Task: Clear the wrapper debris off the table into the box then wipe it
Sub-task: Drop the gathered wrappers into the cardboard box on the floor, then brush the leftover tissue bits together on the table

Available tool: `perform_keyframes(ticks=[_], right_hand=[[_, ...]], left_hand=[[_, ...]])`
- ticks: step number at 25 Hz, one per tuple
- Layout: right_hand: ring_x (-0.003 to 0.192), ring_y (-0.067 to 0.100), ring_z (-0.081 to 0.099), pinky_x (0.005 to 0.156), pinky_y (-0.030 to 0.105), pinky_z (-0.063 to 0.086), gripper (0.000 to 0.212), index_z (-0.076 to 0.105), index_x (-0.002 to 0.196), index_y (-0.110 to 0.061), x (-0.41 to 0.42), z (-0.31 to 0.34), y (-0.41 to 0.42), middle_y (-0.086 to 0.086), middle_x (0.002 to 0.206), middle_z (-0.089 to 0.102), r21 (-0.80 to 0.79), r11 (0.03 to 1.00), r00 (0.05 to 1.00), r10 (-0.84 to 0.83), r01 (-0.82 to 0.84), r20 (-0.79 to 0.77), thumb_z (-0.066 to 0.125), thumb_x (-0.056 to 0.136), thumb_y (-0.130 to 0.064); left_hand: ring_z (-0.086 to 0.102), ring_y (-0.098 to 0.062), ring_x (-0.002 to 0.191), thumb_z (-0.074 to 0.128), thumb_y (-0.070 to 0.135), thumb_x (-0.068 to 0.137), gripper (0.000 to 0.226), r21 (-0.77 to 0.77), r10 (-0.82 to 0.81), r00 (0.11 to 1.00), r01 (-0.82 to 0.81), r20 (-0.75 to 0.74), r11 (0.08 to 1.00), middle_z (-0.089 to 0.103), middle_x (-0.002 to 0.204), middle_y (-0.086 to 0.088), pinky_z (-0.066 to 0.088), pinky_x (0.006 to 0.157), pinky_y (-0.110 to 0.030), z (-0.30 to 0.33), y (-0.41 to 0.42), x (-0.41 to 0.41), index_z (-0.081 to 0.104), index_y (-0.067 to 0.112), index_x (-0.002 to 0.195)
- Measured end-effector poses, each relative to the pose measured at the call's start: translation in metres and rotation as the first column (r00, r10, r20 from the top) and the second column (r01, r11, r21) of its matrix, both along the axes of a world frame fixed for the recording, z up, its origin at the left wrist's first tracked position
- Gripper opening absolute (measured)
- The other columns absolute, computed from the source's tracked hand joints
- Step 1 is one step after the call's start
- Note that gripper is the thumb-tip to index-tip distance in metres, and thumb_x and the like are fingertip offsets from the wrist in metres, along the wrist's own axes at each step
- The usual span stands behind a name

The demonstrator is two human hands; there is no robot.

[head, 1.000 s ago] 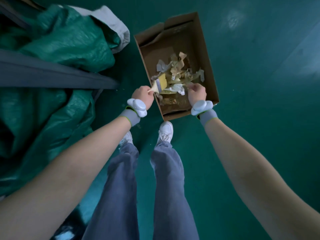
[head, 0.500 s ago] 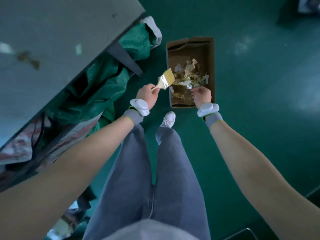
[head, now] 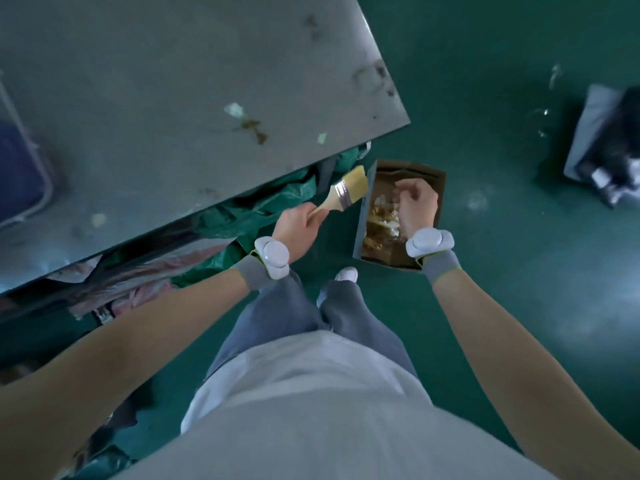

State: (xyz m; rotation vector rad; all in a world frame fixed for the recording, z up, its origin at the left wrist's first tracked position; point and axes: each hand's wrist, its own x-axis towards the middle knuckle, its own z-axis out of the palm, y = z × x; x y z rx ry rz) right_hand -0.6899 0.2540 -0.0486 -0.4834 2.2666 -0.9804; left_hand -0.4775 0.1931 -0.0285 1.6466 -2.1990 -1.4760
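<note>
A cardboard box [head: 437, 181] stands on the green floor beside the table's corner, with crumpled wrapper debris [head: 379, 223] inside it. My left hand [head: 298, 226] grips the wooden handle of a wide paintbrush [head: 348, 190], whose bristles point up toward the table edge. Over the box hovers my right hand [head: 415, 202], fingers loosely curled with nothing visible in them. The grey table [head: 173, 98] fills the upper left and carries a few small scraps [head: 235, 109] and brown stains [head: 254, 129].
Green tarpaulin [head: 263, 209] and pinkish plastic [head: 145, 275] are stuffed under the table. A dark bag [head: 609, 150] lies on the floor at the far right. A blue tray [head: 17, 174] sits at the table's left edge. My legs and shoe [head: 346, 273] stand just before the box.
I have stood up, so the view rose and the table top came into sight. The brush has left the box and swung left toward the table edge; my right hand lifted above the debris.
</note>
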Motion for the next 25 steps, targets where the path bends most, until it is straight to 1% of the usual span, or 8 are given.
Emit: perform_keyframes(ticks=[3,4,8,11,13,17,22,25], right_hand=[[0.082,0.024,0.063,0.077,0.031,0.053,0.031,0.065,0.094,-0.008,0.015,0.026,-0.034,0.005,0.086,0.065,-0.092,0.988,0.989,0.114,-0.123,-0.098,0.039,0.084,0.005],[0.083,0.023,0.063,0.078,0.031,0.053,0.031,0.063,0.094,-0.007,0.021,0.031,-0.044,0.006,0.086,0.064,-0.111,0.981,0.983,0.147,-0.159,-0.111,0.038,0.084,0.007],[0.082,0.023,0.062,0.077,0.030,0.052,0.033,0.060,0.091,-0.012,0.055,0.047,-0.104,0.004,0.085,0.063,-0.158,0.949,0.953,0.243,-0.272,-0.180,0.037,0.082,0.009],[0.076,0.019,0.059,0.066,0.018,0.049,0.033,0.060,0.092,-0.013,0.082,0.053,-0.146,0.004,0.085,0.062,-0.177,0.905,0.916,0.352,-0.386,-0.194,0.037,0.082,0.009],[0.078,0.016,0.059,0.068,0.015,0.048,0.033,0.062,0.094,-0.011,0.094,0.058,-0.172,0.002,0.085,0.062,-0.178,0.886,0.894,0.387,-0.428,-0.226,0.038,0.083,0.009],[0.076,0.016,0.059,0.074,0.025,0.051,0.032,0.061,0.091,-0.013,0.116,0.062,-0.223,0.003,0.083,0.062,-0.223,0.824,0.848,0.470,-0.521,-0.244,0.040,0.082,0.009],[0.065,0.010,0.055,0.075,0.031,0.050,0.033,0.060,0.088,-0.012,0.129,0.058,-0.286,-0.008,0.070,0.058,-0.270,0.786,0.829,0.507,-0.557,-0.234,0.038,0.077,0.011],[0.067,0.013,0.056,0.077,0.034,0.051,0.033,0.060,0.088,-0.012,0.134,0.052,-0.328,0.000,0.073,0.059,-0.261,0.765,0.808,0.547,-0.589,-0.220,0.039,0.076,0.010]], left_hand=[[0.038,-0.020,0.055,0.048,0.029,0.098,0.034,-0.036,0.054,0.997,-0.056,-0.056,0.998,0.046,0.061,-0.003,0.030,0.054,-0.030,0.022,-0.027,0.032,0.055,0.002,0.079],[0.036,-0.018,0.053,0.047,0.029,0.098,0.035,-0.052,0.076,0.995,-0.079,-0.063,0.996,0.045,0.060,-0.003,0.029,0.052,-0.030,0.029,-0.034,0.043,0.055,0.001,0.079],[0.042,-0.023,0.059,0.046,0.028,0.098,0.037,-0.127,0.210,0.976,-0.217,-0.065,0.968,0.050,0.065,-0.007,0.034,0.058,-0.032,0.038,-0.073,0.093,0.057,-0.004,0.084],[0.045,-0.023,0.065,0.047,0.028,0.097,0.037,-0.130,0.350,0.933,-0.358,-0.084,0.925,0.051,0.070,-0.009,0.035,0.060,-0.032,0.039,-0.094,0.125,0.059,-0.005,0.086],[0.043,-0.023,0.065,0.047,0.029,0.097,0.039,-0.121,0.426,0.899,-0.437,-0.104,0.892,0.050,0.069,-0.009,0.035,0.061,-0.033,0.042,-0.110,0.137,0.059,-0.006,0.084],[0.041,-0.023,0.063,0.047,0.029,0.096,0.039,-0.142,0.504,0.852,-0.521,-0.139,0.842,0.047,0.063,-0.004,0.033,0.060,-0.033,0.051,-0.141,0.159,0.060,-0.004,0.082],[0.042,-0.024,0.065,0.046,0.028,0.096,0.036,-0.161,0.566,0.819,-0.573,-0.093,0.803,0.047,0.066,-0.005,0.031,0.060,-0.032,0.051,-0.187,0.171,0.060,-0.003,0.083],[0.042,-0.025,0.067,0.045,0.027,0.095,0.036,-0.174,0.616,0.786,-0.613,-0.045,0.770,0.049,0.071,-0.009,0.031,0.061,-0.033,0.047,-0.219,0.172,0.060,-0.005,0.087]])
